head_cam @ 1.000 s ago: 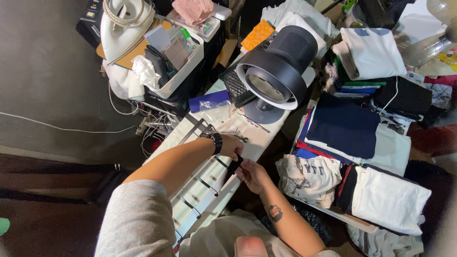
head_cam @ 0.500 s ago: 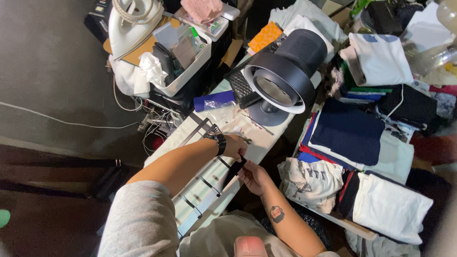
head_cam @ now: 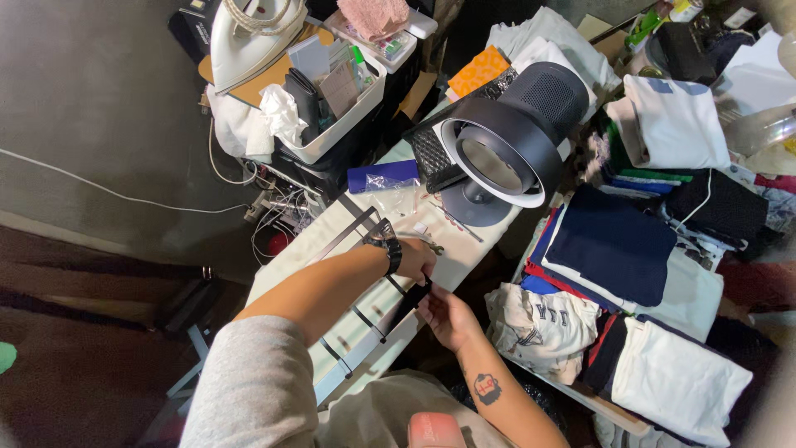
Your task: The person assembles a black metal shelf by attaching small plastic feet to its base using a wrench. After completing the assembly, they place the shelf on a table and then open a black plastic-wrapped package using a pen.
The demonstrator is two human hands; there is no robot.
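We see black strap [head_cam: 412, 296] at near table [head_cam: 464, 249] edge, pinched betw. both hands: left hand [head_cam: 417, 256] w/ watch grips upper end, right hand [head_cam: 446, 315] lower end. More straps already laid along metal rail [head_cam: 352, 353]. Fan [head_cam: 506, 149], folded shirts [head_cam: 613, 241] beyond.
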